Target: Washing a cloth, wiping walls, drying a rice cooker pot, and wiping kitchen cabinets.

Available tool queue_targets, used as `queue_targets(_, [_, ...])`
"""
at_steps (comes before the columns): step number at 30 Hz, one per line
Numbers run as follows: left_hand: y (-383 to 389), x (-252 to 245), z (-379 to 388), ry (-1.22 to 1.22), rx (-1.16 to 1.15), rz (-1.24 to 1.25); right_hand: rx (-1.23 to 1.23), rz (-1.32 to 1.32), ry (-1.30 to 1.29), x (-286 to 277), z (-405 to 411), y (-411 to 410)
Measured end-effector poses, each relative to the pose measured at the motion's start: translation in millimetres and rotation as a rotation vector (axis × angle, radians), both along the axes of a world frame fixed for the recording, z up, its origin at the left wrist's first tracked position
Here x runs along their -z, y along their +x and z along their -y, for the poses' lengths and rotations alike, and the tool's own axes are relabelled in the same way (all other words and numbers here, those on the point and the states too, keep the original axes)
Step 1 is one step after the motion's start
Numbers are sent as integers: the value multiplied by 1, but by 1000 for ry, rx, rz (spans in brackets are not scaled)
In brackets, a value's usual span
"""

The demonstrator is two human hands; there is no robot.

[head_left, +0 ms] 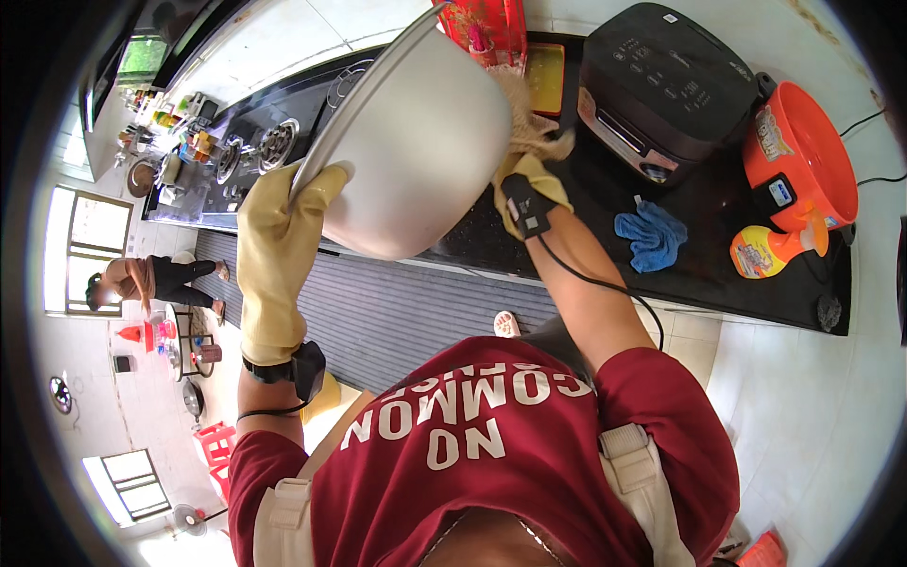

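A large silver-grey metal basin [425, 142] is tilted on its side above the black countertop, its outer wall and base facing me. My left hand [283, 227], in a pale yellow rubber glove, grips the basin's rim with the thumb on the outer side. Just right of the basin is my right hand [533, 181], in a matching glove. A beige knitted-looking cloth [528, 113] bunches out from its fingers, partly behind the basin. The right fingertips are largely hidden.
On the black countertop [595, 241] stand a black cooker [666, 92], an orange-red tub [808, 156] and a spray bottle [769, 251], near a blue cloth [650, 236]. A gas hob [276, 145] lies left. Another person [156, 280] stands farther off by a window.
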State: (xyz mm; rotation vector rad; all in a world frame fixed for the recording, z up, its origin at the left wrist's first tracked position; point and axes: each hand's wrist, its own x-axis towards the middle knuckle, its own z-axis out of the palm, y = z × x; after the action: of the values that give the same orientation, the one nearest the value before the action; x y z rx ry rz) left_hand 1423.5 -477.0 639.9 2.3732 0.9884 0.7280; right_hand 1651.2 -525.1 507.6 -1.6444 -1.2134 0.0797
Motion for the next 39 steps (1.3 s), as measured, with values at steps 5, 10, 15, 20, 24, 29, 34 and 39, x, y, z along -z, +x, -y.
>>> queue_targets(5, [8, 44, -6, 99, -26, 25, 25, 199, -91, 20, 0, -39])
queue_targets(10, [5, 64, -39, 537, 24, 25, -345, 462, -230, 54, 19, -35])
queue_targets(15, [10, 49, -36, 290, 40, 173, -441, 774, -899, 70, 31, 37])
queue_targets(20, [8, 62, -31, 414, 91, 111, -298, 874, -1496, 67, 17, 100])
queue_targets(24, [-1, 79, -29, 489, 175, 102, -73, 428, -1088, 32, 35, 74])
queue_targets(29, [24, 63, -12, 396, 216, 52, -635, 534, -68, 152, 85, 26])
queue_targets(34, [15, 78, -3, 226, 331, -127, -381, -58, -848, 160, 120, 77])
queue_targets(39, [17, 122, 7, 365, 614, -61, -160, -1053, -106, 58, 125, 86])
